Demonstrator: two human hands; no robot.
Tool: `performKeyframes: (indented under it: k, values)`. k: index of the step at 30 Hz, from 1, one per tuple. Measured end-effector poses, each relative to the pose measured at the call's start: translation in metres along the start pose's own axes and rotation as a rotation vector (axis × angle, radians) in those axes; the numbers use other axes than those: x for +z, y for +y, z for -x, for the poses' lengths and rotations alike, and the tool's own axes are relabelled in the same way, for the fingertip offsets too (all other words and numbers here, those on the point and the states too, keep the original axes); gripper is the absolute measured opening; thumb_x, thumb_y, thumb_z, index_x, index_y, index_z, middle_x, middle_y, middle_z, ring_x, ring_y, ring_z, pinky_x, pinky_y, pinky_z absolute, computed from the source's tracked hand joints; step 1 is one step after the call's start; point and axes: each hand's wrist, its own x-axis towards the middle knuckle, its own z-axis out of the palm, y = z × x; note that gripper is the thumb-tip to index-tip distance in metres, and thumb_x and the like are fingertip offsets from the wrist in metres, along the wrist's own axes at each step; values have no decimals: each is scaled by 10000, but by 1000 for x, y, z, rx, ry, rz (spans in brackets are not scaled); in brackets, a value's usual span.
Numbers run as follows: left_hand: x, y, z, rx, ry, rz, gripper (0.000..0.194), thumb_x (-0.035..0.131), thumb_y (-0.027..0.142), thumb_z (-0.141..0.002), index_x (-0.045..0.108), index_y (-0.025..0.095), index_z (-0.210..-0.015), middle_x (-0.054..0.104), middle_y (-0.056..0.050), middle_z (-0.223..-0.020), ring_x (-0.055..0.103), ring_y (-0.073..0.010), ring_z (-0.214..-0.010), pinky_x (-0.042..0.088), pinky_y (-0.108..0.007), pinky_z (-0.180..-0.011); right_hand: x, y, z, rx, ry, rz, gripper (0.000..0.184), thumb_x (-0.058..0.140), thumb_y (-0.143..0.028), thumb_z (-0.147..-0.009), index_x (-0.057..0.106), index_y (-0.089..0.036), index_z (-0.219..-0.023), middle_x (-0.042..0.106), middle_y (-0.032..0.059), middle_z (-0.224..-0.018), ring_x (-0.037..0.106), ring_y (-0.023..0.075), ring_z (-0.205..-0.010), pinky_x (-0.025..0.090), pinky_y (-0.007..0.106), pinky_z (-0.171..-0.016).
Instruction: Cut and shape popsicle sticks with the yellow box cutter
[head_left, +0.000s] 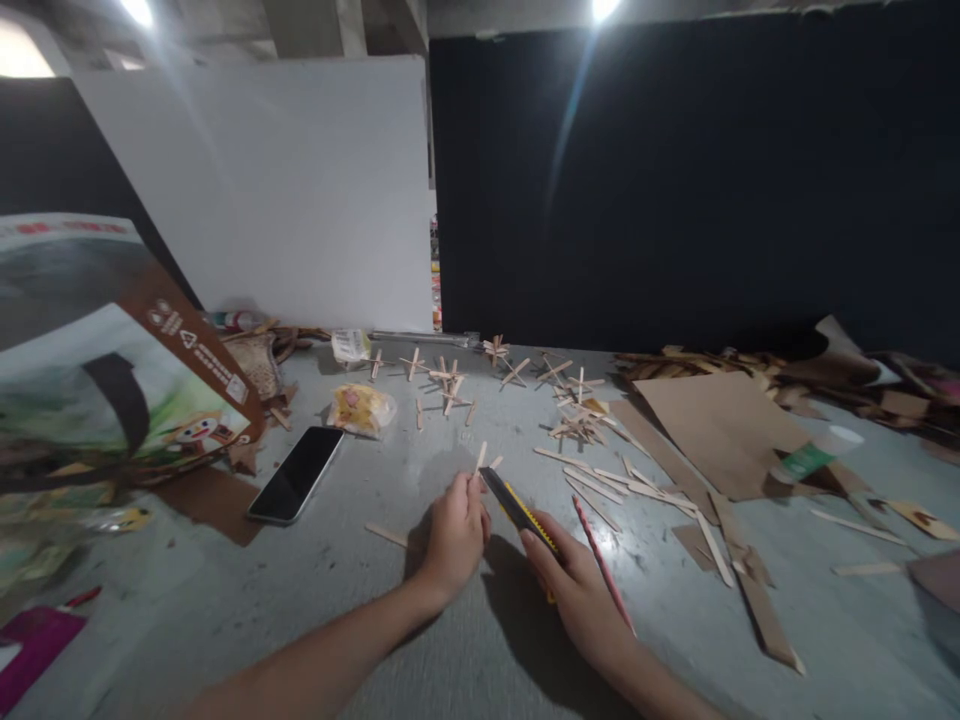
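Near the middle of the table, my left hand (456, 530) is closed on a small wooden stick (481, 456), whose pale end sticks up past the fingertips. Wrapped in my right hand (574, 580) is a yellow and black utility knife (529, 520). Its dark blade end meets the stick beside my left fingertips; whether it cuts in cannot be made out. A loose flat stick (386, 535) lies left of my left hand. To the right of the knife rests a red pencil (600, 560), partly behind my right hand.
Several crossed-stick pieces (448, 385) stand toward the back. Loose sticks (630, 483) and brown cardboard (720, 430) spread over the right. On the left are a phone (296, 475), a wrapped snack (361, 410) and a large printed bag (135, 360). Dark and white panels close off the back.
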Motion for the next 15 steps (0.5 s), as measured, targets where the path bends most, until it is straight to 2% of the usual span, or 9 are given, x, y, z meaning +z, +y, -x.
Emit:
performKeyframes:
  k: [2,7,10,12,15]
  values:
    - [0,0,0,10,-6,-1,398,370,578,-1058,538,258,-890,514,67,-497,511,-164,-445,372,-257,-506,0,1,0,-1,10,2,553,676,-721,-895,746,-181,-990,534,-12,-692,442,149,-587,368,258,-512]
    - [1,1,0,38,-12,-2,397,360,580,-1041,525,261,-870,475,75,-486,477,-161,-434,354,-260,-501,-2,9,0,27,42,-92,570,701,-723,-884,762,-168,-997,406,-58,-613,322,121,-530,300,247,-472]
    - [1,2,1,50,-20,11,402,363,578,-1041,533,258,-868,466,78,-484,465,-159,-434,350,-261,-505,-4,13,0,28,70,-129,586,707,-733,-878,775,-163,-998,388,-61,-608,305,117,-521,297,244,-463]
    - [1,2,1,60,-23,18,404,373,579,-1043,542,254,-873,468,80,-484,464,-157,-437,350,-260,-511,-5,13,2,-5,86,-99,564,694,-713,-900,790,-166,-996,389,-58,-596,333,125,-520,345,251,-481]
    - [0,2,1,59,-37,34,426,389,605,-1044,553,250,-874,475,81,-476,458,-152,-431,353,-256,-515,-5,9,4,-109,118,13,495,651,-642,-961,814,-179,-1028,414,-47,-566,426,160,-543,479,286,-585]
